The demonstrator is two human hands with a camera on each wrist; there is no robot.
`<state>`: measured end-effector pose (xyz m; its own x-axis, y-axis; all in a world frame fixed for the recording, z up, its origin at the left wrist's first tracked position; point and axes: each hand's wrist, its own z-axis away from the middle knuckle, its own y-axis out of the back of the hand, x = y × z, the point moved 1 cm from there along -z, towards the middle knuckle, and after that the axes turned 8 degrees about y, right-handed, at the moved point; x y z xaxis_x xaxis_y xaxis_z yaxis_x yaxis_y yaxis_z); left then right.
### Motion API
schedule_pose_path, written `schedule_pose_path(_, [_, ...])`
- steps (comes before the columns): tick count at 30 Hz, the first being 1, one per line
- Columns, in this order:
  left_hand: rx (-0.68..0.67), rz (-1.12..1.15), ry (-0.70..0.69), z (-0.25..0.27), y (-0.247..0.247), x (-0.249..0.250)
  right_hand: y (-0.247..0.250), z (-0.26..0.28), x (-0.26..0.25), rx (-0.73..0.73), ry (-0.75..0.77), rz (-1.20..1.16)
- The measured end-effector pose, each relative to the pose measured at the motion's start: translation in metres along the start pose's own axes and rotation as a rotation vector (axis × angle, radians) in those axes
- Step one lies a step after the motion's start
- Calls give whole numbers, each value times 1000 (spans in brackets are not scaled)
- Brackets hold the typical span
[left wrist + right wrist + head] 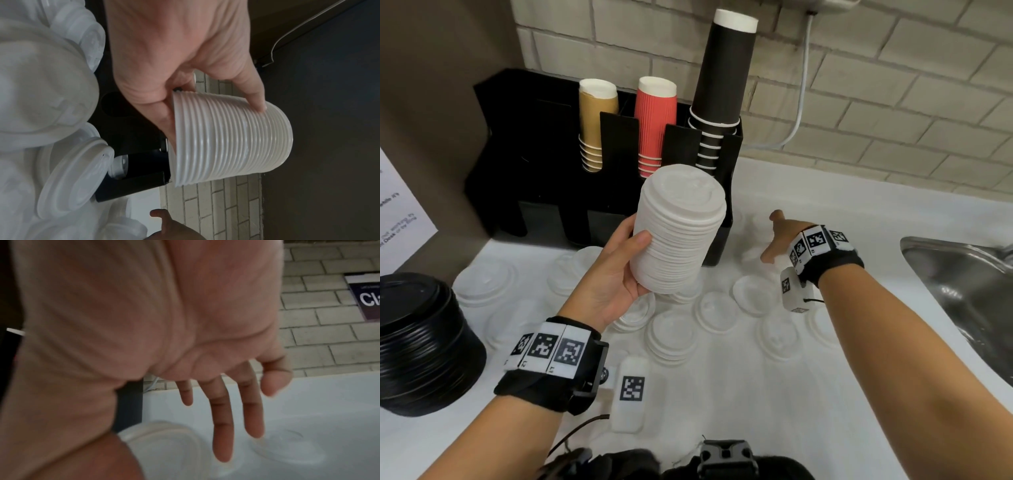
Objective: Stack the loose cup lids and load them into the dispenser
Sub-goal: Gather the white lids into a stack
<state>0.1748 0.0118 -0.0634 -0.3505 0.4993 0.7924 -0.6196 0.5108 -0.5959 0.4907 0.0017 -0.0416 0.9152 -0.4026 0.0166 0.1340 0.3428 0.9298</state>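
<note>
My left hand [619,270] grips a tall stack of white cup lids [678,229] from its side and holds it tilted above the counter, in front of the black dispenser [544,192]. In the left wrist view the thumb and fingers [255,97] wrap the ribbed stack [230,139]. My right hand [777,236] reaches over the counter to the right of the dispenser with its fingers [222,426] straight and spread, holding nothing, above loose white lids [287,449]. Several loose white lids [674,329] lie scattered on the white counter below both hands.
The dispenser holds stacks of tan [595,120], red [654,123] and black cups [719,89]. A pile of black lids [424,342] sits at the left. A steel sink [962,294] lies at the right edge. A brick wall runs behind.
</note>
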Motion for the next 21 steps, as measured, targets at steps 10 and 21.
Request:
schedule_pose_path(10, [-3,-13,12,-4,-5,-5,-44,-2,15,-10,-7,-160])
schedule_pose_path(21, [14,18,1,-6,1,-6,-55,1,31,26,-36,-91])
